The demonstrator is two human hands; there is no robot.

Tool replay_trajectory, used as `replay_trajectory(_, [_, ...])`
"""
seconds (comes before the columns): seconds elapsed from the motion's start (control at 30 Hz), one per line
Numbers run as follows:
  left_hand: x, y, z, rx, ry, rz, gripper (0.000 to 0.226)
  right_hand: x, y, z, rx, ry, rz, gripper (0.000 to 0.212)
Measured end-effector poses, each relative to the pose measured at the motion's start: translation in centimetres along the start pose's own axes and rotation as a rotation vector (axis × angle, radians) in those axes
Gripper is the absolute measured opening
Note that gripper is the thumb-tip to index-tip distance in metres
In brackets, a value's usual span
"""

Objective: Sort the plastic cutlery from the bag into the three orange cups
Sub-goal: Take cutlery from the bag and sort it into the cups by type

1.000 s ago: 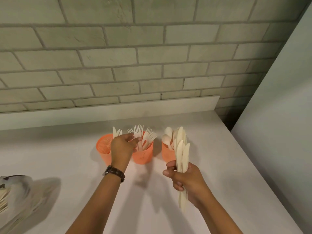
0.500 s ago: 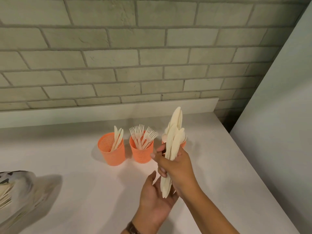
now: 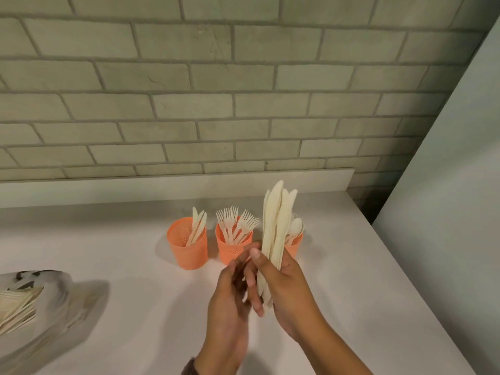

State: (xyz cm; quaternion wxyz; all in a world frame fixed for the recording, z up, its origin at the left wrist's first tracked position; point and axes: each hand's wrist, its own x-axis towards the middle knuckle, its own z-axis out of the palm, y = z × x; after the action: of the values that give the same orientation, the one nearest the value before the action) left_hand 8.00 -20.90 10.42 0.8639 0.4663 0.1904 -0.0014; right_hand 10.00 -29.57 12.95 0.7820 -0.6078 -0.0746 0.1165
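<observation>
We grip a bundle of knives (image 3: 276, 220) upright in our right hand (image 3: 290, 288) above the desk (image 3: 365, 293), probably so the left hand (image 3: 230, 293) can pick from it; blur hides whether that hand pinches any. The left cup (image 3: 186, 251), which already holds knives, waits behind, and the bag (image 3: 40, 309) lies far left.

— Sorted?
— Forks (image 3: 236, 221) in middle cup (image 3: 234, 250), tines up; knives (image 3: 198, 223) in left cup (image 3: 189, 251), spoons (image 3: 295, 228) in right cup (image 3: 296, 246), just beside it.
— Unsorted?
— Cream knife bundle (image 3: 276, 220) upright, front-right of it; bag (image 3: 46, 315) far left, slumped.
</observation>
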Motion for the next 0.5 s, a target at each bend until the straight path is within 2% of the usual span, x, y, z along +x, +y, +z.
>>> replay_trajectory(0.1, [-0.8,2.2,-0.5,0.284,-0.137,0.185,0.032,-0.4,-0.6,-0.6,0.017,-0.047,0.09,0.013])
replay_trajectory(0.23, [-1.2,3.8,-0.3,0.519,-0.205,0.252,0.023,-0.8,-0.4,-0.9,-0.036,-0.1,0.183,0.01])
replay_trajectory(0.37, [-0.8,4.3,-0.1,0.6,-0.211,0.241,0.014,-1.3,0.1,-0.7,-0.066,-0.161,0.214,0.018])
replay_trajectory(0.5, [-0.5,4.8,-0.8,0.506,-0.298,0.121,0.027,-1.6,0.3,-0.8,0.012,-0.247,0.183,0.012])
